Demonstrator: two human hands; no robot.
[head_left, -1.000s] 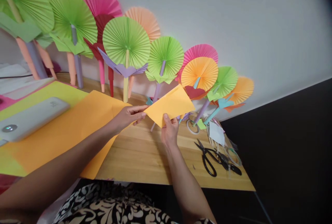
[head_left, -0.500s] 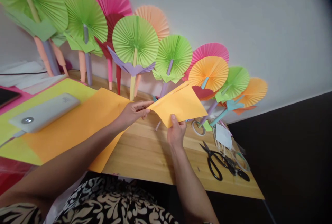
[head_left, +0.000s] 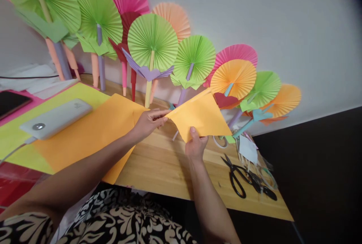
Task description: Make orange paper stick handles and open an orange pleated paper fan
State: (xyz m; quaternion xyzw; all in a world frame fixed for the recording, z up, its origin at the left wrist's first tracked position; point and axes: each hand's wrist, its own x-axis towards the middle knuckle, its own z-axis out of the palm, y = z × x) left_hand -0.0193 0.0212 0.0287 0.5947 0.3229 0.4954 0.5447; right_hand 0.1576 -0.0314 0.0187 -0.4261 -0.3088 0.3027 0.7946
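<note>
A folded piece of orange paper (head_left: 202, 114) is held up over the table between both hands. My left hand (head_left: 149, 123) pinches its left corner, fingers pointing right along the folded upper edge. Below it, my right hand (head_left: 196, 144) grips the lower edge, with the thumb on the near face and the fingers hidden behind. Larger orange sheets (head_left: 93, 131) lie flat on the table to the left, partly under my left forearm.
Several pleated paper fans, such as a green one (head_left: 152, 40), lean along the wall behind. A white power bank (head_left: 56, 117) rests on the sheets at left, near a phone (head_left: 13, 103). Black scissors (head_left: 237, 176) and a tape roll (head_left: 220, 142) lie at right on the wooden table (head_left: 158, 164).
The view has shifted slightly, so most things appear a little further right. Both hands keep their hold on the orange paper, whose face is turned slightly more towards me.
</note>
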